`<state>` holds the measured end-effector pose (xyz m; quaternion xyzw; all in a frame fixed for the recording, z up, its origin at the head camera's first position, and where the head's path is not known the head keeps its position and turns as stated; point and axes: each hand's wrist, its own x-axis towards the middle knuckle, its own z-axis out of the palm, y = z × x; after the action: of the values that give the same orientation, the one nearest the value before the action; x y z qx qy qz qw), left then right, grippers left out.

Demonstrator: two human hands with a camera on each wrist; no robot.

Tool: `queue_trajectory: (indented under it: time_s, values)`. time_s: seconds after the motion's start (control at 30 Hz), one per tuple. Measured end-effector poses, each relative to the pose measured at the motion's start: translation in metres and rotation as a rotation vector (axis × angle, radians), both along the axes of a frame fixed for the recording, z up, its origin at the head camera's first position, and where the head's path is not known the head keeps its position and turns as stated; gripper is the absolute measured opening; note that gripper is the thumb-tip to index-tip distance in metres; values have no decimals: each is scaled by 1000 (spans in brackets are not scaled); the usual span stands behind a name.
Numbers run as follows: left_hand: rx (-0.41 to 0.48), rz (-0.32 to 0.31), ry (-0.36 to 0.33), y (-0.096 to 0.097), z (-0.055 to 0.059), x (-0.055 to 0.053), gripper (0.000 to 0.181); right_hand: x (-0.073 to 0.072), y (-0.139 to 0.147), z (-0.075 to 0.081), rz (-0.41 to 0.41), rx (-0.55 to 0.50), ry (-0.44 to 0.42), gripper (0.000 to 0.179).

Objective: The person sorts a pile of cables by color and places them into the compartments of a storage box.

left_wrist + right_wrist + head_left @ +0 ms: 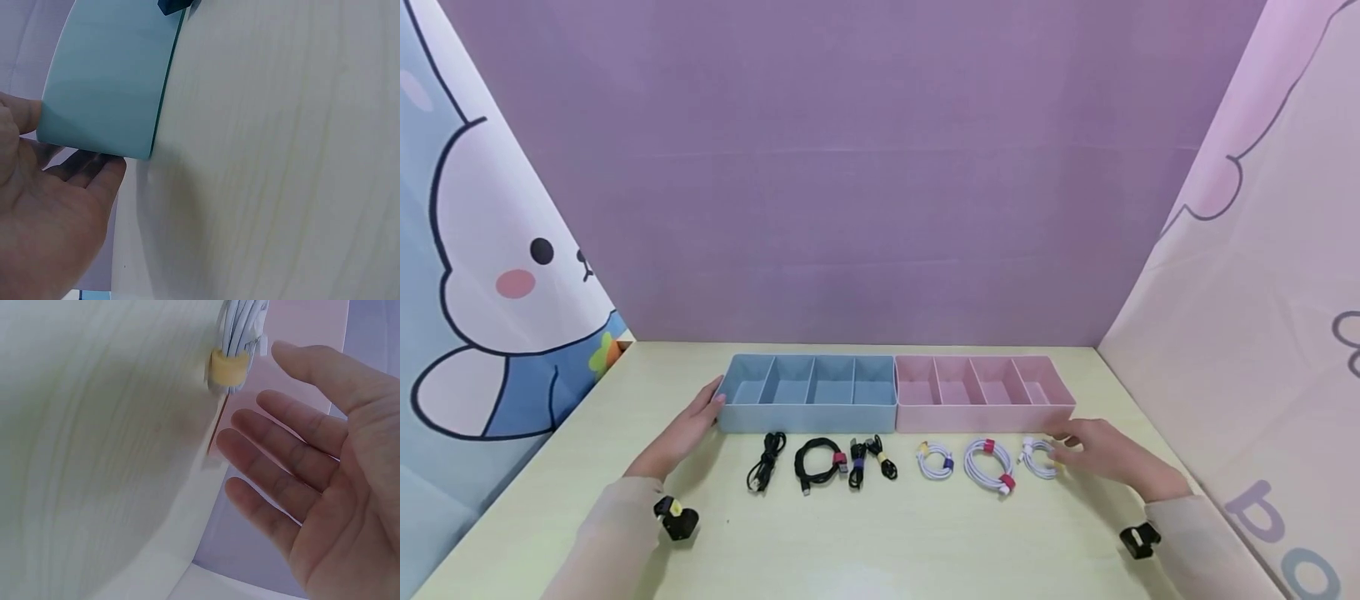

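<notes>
A blue divided box (808, 418) and a pink divided box (985, 418) stand end to end, both with bare compartments. My left hand (688, 421) touches the blue box's left end, thumb at the rim and fingers against the end wall (103, 81). Beside the pink box's right front corner, my right hand (1101, 450) reaches toward a coiled white cable (1037, 458). In the right wrist view its fingers (281, 450) are spread and hold nothing, just apart from that cable's yellow strap (229, 369).
Before the blue box lie a black cable bundle (767, 462), a black coil with a red strap (817, 465) and two small black cables (857, 464). A large white coil (988, 467) and a smaller one (935, 461) lie before the pink box. A purple backdrop (880, 183) hangs behind.
</notes>
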<state>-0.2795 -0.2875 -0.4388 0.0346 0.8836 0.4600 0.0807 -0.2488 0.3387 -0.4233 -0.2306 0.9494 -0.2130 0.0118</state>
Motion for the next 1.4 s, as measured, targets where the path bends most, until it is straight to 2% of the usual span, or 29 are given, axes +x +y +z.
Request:
queue_trajectory:
  time_s: [0.17,0.37,0.6,0.93,1.27,1.4]
  values:
    - [0,-2,0,0,4,-2,66,-1,-6,-4,-1,-21,6,29]
    - [37,-19,-6,-1,3,-3,65,-3,-10,-8,-58,1,14,23]
    - [88,-23,-59,-2,0,-4,60,-1,-13,-10,-83,-3,17,21]
    - [81,-19,-71,-2,-4,-3,66,0,-14,-16,-106,7,3,20]
    - [83,-17,-68,-1,-5,-2,60,-1,-16,-15,-129,26,-3,16]
    - [80,-19,-69,-1,-5,-2,61,-1,-16,-15,-123,29,21,13]
